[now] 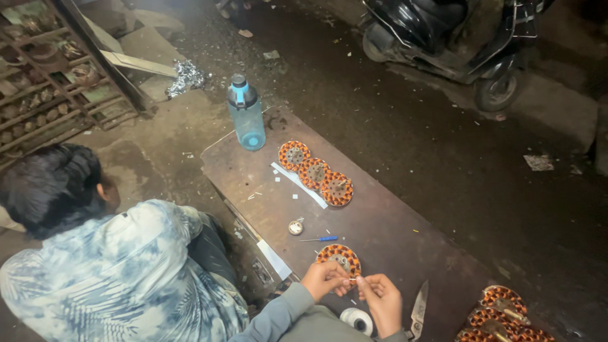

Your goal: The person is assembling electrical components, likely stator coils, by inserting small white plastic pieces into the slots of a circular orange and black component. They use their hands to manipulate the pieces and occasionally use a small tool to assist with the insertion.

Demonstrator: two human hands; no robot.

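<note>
the long brown worn wooden board (392, 221) carries everything, low enough for someone crouched over it. just beyond the two hands and touching them lies a round stator wound with orange copper coils around a grey metal hub (339, 256), flat on the board so its ring of coils faces up. farther out, three more such wound discs (315, 173) overlap in a short row beside a strip of white paper (301, 183), and a clear blue plastic water bottle with a dark cap (246, 117) stands upright past them. to the right of the grip, a heap of like coils (500, 316) sits at the board's edge. a person in a pale blue patterned shirt (120, 272) crouches to the left. the left hand (324, 279) and right hand (382, 297) are each pinched on a thin pale thread (352, 279) drawn taut between them over the near rim. a white spool (356, 320), a metal blade (418, 310) and a blue-handled pick (322, 239) lie close.
</note>
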